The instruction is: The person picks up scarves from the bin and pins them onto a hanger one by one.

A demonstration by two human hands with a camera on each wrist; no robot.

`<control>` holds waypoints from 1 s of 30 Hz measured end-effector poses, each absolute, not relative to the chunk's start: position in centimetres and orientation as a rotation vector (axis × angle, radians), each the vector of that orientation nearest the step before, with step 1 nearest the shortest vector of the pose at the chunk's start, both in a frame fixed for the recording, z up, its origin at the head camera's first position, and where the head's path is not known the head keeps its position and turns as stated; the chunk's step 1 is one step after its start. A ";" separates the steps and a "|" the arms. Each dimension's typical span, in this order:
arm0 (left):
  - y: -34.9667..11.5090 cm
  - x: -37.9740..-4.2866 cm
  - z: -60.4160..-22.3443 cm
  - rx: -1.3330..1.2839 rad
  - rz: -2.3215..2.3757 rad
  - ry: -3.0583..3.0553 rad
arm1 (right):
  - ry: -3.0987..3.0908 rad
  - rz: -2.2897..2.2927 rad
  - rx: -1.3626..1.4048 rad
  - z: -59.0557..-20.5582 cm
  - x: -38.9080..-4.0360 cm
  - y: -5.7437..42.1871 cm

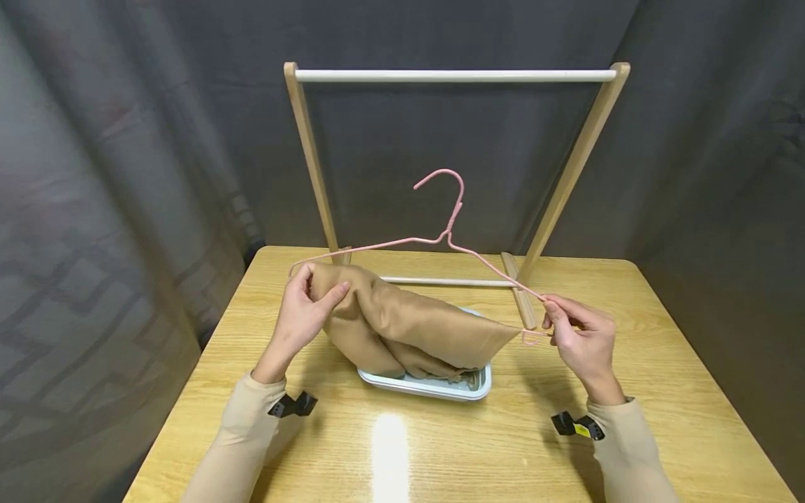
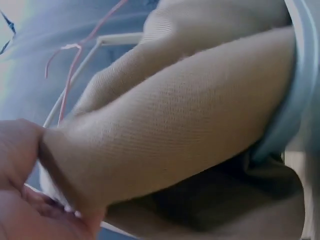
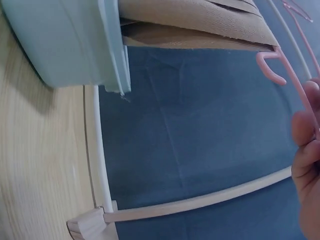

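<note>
A pink wire hanger is held above the table, its hook up and its right end lower than its left. My right hand pinches the hanger near its right corner; in the right wrist view, a small pink notch shows beside the cloth. A tan cloth garment drapes over the hanger's lower bar, and its lower folds sag into a light blue tray. At the garment's left end my left hand pinches the fabric between thumb and fingers, close to the hanger's left corner. The cloth hides most of the lower bar.
A wooden rack with a white top rail stands behind the tray at the table's back. Its slanted right post rises beyond my right hand. Grey curtains surround the wooden table.
</note>
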State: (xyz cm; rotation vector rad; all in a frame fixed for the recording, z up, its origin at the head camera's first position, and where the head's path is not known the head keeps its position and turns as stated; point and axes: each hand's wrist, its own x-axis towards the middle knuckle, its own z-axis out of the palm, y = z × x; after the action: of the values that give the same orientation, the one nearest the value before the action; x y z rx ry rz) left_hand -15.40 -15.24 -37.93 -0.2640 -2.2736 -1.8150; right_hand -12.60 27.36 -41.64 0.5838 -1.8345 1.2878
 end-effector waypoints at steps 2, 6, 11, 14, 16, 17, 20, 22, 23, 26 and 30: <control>-15.5 -15.4 -38.0 -0.174 -1.648 -2.384 | -1.823 1.301 0.565 -41.5 -12.5 27.5; -15.6 -15.2 -38.3 -0.068 -1.233 -2.524 | -1.805 1.314 0.573 -41.2 -12.5 27.6; -15.0 -14.4 -38.4 0.017 -0.834 -2.526 | -1.817 1.331 0.589 -41.3 -12.6 27.3; -14.5 -13.7 -38.2 0.069 -0.619 -2.466 | -1.825 1.339 0.580 -41.4 -12.6 27.1; -14.2 -13.2 -38.0 0.069 -0.505 -2.394 | -1.825 1.339 0.572 -41.4 -12.6 27.0; -14.0 -13.0 -37.9 0.058 -0.465 -2.353 | -1.824 1.339 0.569 -41.5 -12.6 27.0; -13.5 -12.8 -37.5 -0.081 -0.441 -2.246 | -1.817 1.334 0.566 -41.5 -12.5 27.0; -12.9 -12.8 -37.4 -0.263 -0.462 -2.224 | -1.810 1.332 0.569 -41.5 -12.6 27.0; -12.6 -12.9 -37.4 -0.375 -0.470 -2.232 | -1.808 1.330 0.572 -41.5 -12.6 27.0; -11.4 -13.4 -37.9 -0.716 -0.427 -2.311 | -1.799 1.334 0.587 -41.5 -12.7 26.8; -10.3 -14.3 -39.0 -0.977 -0.298 -2.366 | -1.798 1.341 0.616 -41.6 -12.8 26.5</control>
State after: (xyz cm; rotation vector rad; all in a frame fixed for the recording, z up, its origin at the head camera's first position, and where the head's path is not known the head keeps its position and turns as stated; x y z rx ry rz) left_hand -14.28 -10.26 -38.96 -0.9773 -2.3665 -0.2978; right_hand -12.79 26.51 -41.64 0.6158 -1.7979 1.3406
